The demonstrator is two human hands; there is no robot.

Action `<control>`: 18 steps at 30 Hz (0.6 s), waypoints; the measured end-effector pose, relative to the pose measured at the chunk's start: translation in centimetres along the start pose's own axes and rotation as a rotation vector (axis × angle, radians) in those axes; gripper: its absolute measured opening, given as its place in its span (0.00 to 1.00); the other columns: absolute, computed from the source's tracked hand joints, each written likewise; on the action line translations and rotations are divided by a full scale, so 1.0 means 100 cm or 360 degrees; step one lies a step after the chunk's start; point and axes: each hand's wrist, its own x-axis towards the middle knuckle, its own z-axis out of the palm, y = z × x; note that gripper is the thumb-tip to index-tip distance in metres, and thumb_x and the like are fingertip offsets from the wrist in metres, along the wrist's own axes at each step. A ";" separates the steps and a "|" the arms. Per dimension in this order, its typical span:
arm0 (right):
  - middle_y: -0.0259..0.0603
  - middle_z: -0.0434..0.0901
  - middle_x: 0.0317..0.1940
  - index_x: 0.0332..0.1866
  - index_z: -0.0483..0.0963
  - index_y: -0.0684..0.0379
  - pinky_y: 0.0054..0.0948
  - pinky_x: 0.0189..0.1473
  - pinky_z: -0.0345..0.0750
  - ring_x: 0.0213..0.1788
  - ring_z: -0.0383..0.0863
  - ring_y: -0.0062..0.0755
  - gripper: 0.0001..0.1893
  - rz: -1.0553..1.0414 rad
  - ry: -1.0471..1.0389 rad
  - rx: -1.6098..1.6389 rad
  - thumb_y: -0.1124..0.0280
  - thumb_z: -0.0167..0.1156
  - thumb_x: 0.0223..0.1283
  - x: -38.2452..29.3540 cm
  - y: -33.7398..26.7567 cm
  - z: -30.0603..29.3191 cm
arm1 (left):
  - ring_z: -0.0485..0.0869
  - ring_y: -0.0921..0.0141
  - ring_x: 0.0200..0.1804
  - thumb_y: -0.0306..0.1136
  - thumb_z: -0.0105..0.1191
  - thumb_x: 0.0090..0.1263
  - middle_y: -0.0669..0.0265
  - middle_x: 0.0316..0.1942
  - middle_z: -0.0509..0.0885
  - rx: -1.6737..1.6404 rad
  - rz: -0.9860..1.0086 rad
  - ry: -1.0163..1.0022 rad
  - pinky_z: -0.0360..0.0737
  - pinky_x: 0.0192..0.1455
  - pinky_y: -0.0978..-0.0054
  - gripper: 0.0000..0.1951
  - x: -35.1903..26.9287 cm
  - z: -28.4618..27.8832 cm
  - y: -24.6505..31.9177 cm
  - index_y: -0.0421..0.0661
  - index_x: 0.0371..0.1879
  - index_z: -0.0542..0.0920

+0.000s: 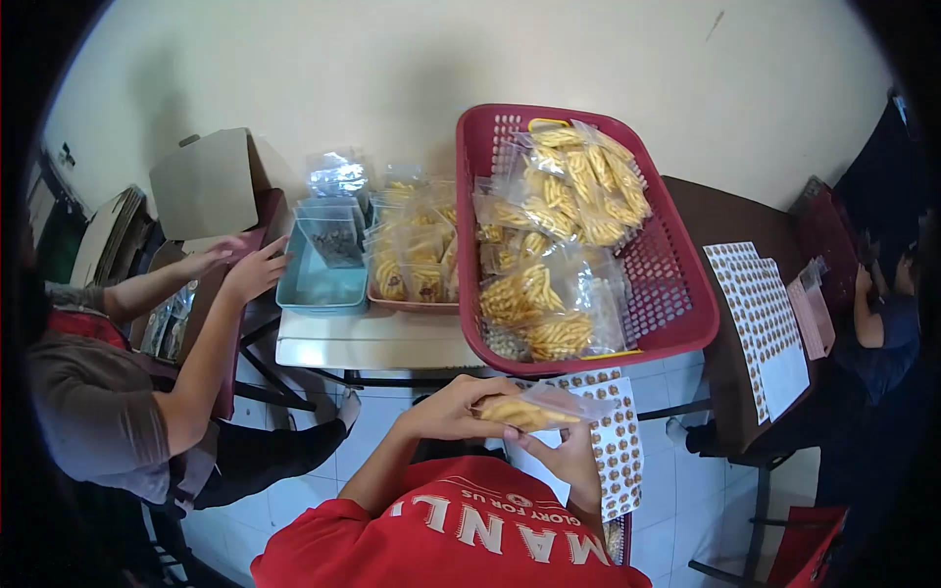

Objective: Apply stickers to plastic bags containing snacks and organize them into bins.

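Note:
A clear plastic bag of yellow stick-shaped snacks point(526, 414) lies between my two hands, above my lap. My left hand point(463, 406) grips its left end. Against its lower edge rests my right hand point(559, 448), thumb on the bag near the middle; part of that hand is hidden. Under the hands, a sheet of round stickers point(621, 448) lies over my lap. Just beyond is a dark red perforated plastic basket point(695, 323) with many filled snack bags point(555, 334).
A blue bin point(321, 300) with bags and a pink bin point(419, 305) with snack bags stand on the pale table point(382, 349). More sticker sheets point(764, 316) lie on the brown table at right. A person point(110, 411) works at left over a cardboard box; another sits far right.

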 end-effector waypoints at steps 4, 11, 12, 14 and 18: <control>0.40 0.71 0.34 0.39 0.66 0.65 0.23 0.41 0.67 0.37 0.70 0.25 0.20 -0.0150 0.0035 -0.0113 0.75 0.63 0.37 0.016 0.000 0.010 | 0.73 0.77 0.33 0.34 0.57 0.51 0.67 0.32 0.75 0.0224 0.0254 0.0418 0.70 0.35 0.82 0.19 -0.006 -0.044 -0.005 0.41 0.41 0.71; 0.41 0.71 0.31 0.33 0.68 0.64 0.24 0.40 0.67 0.36 0.71 0.28 0.12 -0.0227 -0.0547 -0.0079 0.75 0.60 0.42 0.060 -0.027 0.049 | 0.74 0.75 0.37 0.26 0.51 0.55 0.67 0.34 0.75 -0.0380 -0.0125 0.1407 0.71 0.41 0.79 0.16 -0.021 -0.148 -0.035 0.40 0.44 0.68; 0.41 0.71 0.31 0.33 0.68 0.64 0.23 0.41 0.67 0.37 0.71 0.28 0.11 -0.0202 -0.0713 -0.0083 0.74 0.59 0.43 0.069 -0.020 0.060 | 0.74 0.75 0.38 0.27 0.51 0.55 0.66 0.34 0.76 -0.0266 -0.0134 0.1400 0.70 0.43 0.78 0.17 -0.023 -0.164 -0.053 0.40 0.44 0.68; 0.40 0.72 0.29 0.32 0.69 0.64 0.23 0.39 0.68 0.35 0.72 0.26 0.10 -0.0089 -0.0932 -0.0111 0.70 0.57 0.46 0.088 0.003 0.086 | 0.74 0.75 0.39 0.27 0.52 0.54 0.66 0.35 0.75 -0.0157 -0.0145 0.1327 0.70 0.43 0.78 0.17 -0.022 -0.185 -0.085 0.40 0.44 0.69; 0.41 0.73 0.28 0.35 0.68 0.64 0.24 0.37 0.70 0.33 0.73 0.26 0.13 0.0317 -0.0547 -0.0192 0.69 0.58 0.45 0.126 0.098 0.130 | 0.73 0.73 0.41 0.28 0.55 0.52 0.66 0.41 0.73 0.0064 -0.0218 0.1012 0.69 0.44 0.78 0.19 -0.016 -0.213 -0.142 0.41 0.44 0.70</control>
